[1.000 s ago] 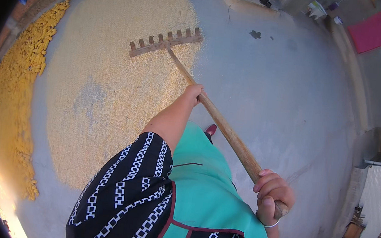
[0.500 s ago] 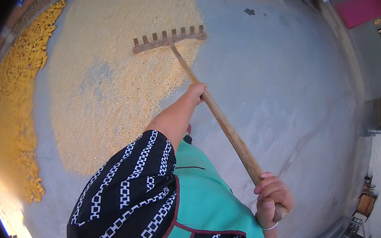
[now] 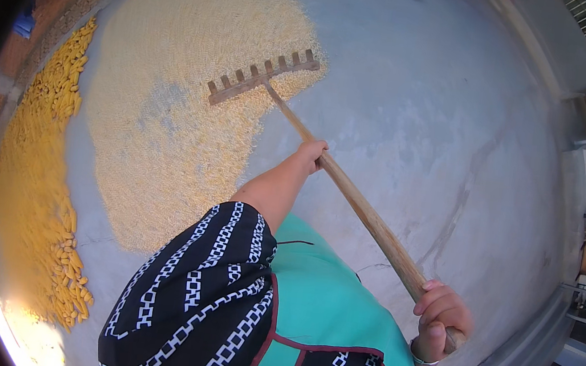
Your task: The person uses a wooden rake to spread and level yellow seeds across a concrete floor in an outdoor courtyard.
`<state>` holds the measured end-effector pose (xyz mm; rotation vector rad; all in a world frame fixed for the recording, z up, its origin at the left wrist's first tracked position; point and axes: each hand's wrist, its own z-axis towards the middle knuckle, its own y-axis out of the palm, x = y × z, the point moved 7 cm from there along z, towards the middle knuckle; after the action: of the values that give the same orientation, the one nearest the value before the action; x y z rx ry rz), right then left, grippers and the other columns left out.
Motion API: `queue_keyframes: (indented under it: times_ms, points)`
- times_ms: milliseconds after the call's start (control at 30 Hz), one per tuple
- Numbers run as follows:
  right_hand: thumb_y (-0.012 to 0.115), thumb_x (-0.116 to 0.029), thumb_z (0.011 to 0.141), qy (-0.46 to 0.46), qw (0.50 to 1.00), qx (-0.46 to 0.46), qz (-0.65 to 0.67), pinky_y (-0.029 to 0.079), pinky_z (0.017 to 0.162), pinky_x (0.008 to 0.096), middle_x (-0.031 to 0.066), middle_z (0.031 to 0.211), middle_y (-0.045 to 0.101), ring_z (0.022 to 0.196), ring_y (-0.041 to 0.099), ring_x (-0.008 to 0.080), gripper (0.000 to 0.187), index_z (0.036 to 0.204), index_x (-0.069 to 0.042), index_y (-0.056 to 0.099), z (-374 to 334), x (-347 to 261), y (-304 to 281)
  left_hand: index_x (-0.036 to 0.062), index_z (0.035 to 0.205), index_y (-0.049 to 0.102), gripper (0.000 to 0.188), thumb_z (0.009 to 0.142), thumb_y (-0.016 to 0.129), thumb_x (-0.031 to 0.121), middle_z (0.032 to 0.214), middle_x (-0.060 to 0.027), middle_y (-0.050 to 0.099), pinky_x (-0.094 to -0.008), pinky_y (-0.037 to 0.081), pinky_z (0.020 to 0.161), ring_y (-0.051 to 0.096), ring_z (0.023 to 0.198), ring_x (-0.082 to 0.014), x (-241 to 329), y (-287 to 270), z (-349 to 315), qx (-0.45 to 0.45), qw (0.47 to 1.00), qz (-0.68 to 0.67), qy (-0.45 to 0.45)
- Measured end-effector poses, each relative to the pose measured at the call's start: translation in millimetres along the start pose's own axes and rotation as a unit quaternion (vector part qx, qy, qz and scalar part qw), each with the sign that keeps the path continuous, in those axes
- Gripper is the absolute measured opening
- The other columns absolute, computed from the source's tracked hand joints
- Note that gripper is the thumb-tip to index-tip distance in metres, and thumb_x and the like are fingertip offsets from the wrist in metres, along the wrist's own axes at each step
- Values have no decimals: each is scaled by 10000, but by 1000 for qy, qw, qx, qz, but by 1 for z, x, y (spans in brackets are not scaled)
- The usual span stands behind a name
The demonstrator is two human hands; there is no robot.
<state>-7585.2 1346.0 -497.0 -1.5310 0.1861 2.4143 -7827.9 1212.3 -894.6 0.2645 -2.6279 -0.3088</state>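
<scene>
Corn cobs (image 3: 45,174) are lying along the left edge, beside spread grain (image 3: 172,95) where the rake (image 3: 262,77) is resting. The left hand (image 3: 311,154) is clamped mid-handle for steering; the right hand (image 3: 440,322) is gripping the handle's end for leverage.

Your left arm wears a short black sleeve (image 3: 198,296) with rows of white chain-link pattern, filling the lower centre of the frame. Over your front lies a plain teal apron (image 3: 321,311), edged with thin dark red piping. At the lower right, a slim silver bangle (image 3: 423,360) circles your right wrist.
</scene>
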Motion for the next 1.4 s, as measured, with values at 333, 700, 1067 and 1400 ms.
queue_keyframes:
  times_ms: [333,700,1067,1400]
  points:
    - [540,-180,734,-43,998,19,31,404,599,262,4,473,456,418,460,109,267,534,-109,379,-70,-117,-32,44,833,439,170,694,530,78,757,-78,503,-363,498,578,553,646,-208,-107,-27,-35,17,994,40,-104]
    - [509,-234,789,-121,978,171,-3,384,553,199,-34,424,369,361,366,33,241,640,-133,348,-120,-188,-48,51,886,438,205,704,524,92,847,-87,475,-401,484,635,505,761,-220,-148,-43,-52,-30,986,114,-120]
    - [559,-192,745,-80,976,203,-12,413,677,376,36,496,459,496,488,175,272,570,-81,382,-16,-31,187,-21,859,428,162,738,502,57,741,-121,492,-321,495,543,534,626,-223,118,-80,-14,-82,996,2,20]
    - [481,-19,740,23,985,151,-76,398,776,370,54,654,491,691,505,162,101,656,-28,426,55,97,315,0,791,459,108,738,500,84,685,-99,506,-296,481,514,528,597,-186,186,-126,-15,-107,993,32,30]
